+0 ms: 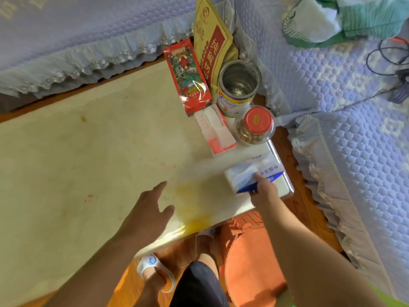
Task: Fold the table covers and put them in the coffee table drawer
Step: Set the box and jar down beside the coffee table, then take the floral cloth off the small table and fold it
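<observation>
A cream, stained table cover [93,151] lies flat over the coffee table and fills most of the view. My left hand [148,209] hovers over its near edge with the fingers spread and relaxed, holding nothing. My right hand [263,187] grips a blue and white tissue pack [254,171] at the table's right end; the pack is blurred. No drawer is in view.
At the table's far right stand a red snack packet [188,78], a yellow and red bag [212,41], an open tin can [239,87], a red-lidded jar [254,127] and a pink-white sachet [214,131]. Quilted blue sofa covers [343,85] border the table. Orange floor lies below.
</observation>
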Available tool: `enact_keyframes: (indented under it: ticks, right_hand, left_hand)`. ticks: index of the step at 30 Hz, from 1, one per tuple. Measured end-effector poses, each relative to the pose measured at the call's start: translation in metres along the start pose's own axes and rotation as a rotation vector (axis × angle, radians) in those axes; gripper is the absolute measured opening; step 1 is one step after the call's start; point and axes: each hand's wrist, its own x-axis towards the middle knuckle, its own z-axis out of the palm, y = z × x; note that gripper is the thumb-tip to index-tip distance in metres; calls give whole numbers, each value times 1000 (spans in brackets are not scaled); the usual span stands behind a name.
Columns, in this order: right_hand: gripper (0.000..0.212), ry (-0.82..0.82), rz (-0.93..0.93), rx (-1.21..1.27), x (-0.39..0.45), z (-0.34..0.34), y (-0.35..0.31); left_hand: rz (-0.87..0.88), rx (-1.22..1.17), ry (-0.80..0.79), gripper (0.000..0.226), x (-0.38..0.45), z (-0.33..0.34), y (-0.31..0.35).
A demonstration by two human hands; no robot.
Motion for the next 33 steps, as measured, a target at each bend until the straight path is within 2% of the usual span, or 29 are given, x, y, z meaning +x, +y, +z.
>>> enact_keyframes:
  ticks: [2, 4, 6, 9, 11, 15, 18, 22, 26, 30, 33]
  right_hand:
    - [23, -70, 39, -107, 4, 9, -8]
    - [24, 34, 35, -312, 0, 11, -10]
    - [21, 131, -60, -351, -1, 8, -4]
    - [58, 16, -140, -419, -4, 2, 13]
    - [70, -36, -155, -527, -9, -9, 26]
    - [69, 72, -190, -713, -39, -39, 60]
    - [60, 35, -210, -786, -78, -39, 89]
    - [40, -174, -237, -793, -137, -13, 134]
    - [23, -385, -363, -851, -228, 22, 204]
    - [19, -641, -484, -1031, -333, 54, 330]
    - [20, -858, -555, -1179, -419, 60, 452]
  left_hand:
    - [-55, -21, 69, 67, 5, -9, -13]
    - [-89, -40, 97, 66, 3, -14, -22]
    - [-93, -55, 95, 65, -6, -12, -27]
    - [-90, -89, 89, 64, -27, -4, -37]
    - [-107, -121, 72, 63, -39, 2, -50]
    - [-166, -178, 21, 63, -70, 10, -85]
    - [-206, -224, 15, 59, -97, 6, -109]
    - [-210, -307, 92, 43, -137, -12, -147]
    - [-180, -447, 271, 31, -208, -41, -215]
    - [-191, -618, 482, 26, -328, -52, -327]
    - [-298, -689, 672, 25, -445, -40, -438]
